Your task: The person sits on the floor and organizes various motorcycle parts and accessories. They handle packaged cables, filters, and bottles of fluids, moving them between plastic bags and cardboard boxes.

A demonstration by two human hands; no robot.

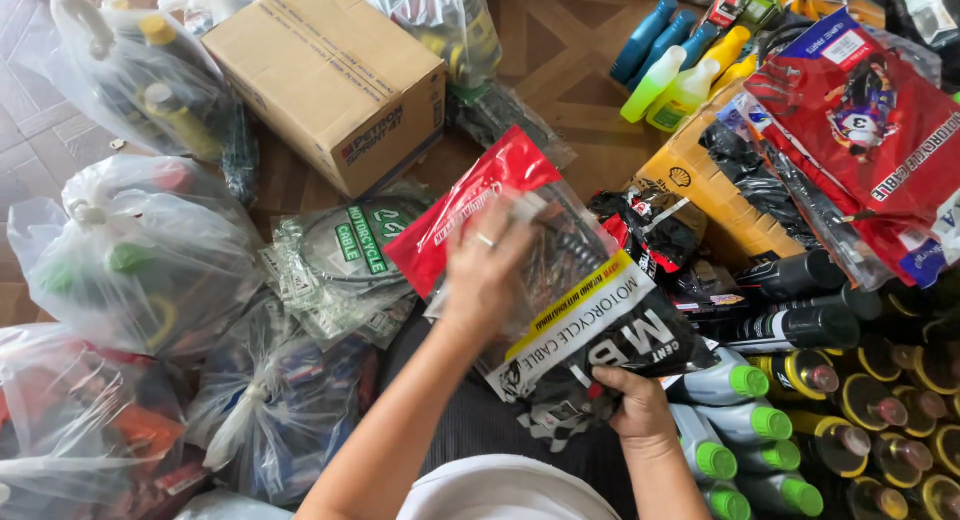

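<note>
Sorting step: left hand (485, 270) lies flat on cable packs (590, 320), right hand (635, 405) clamps stack's near edge; next needs one pack peeled off w/ fingers.

Under my left fingers (478, 242) I see a clear cable packet (585, 315) with a yellow-and-white label, a red packet (470, 205) tucked behind it. My right fingers (618, 388) pinch its lower edge. Beyond the left fingers sits a brown cardboard box (330, 75); left of them, a green-labelled packet (345, 255).
</note>
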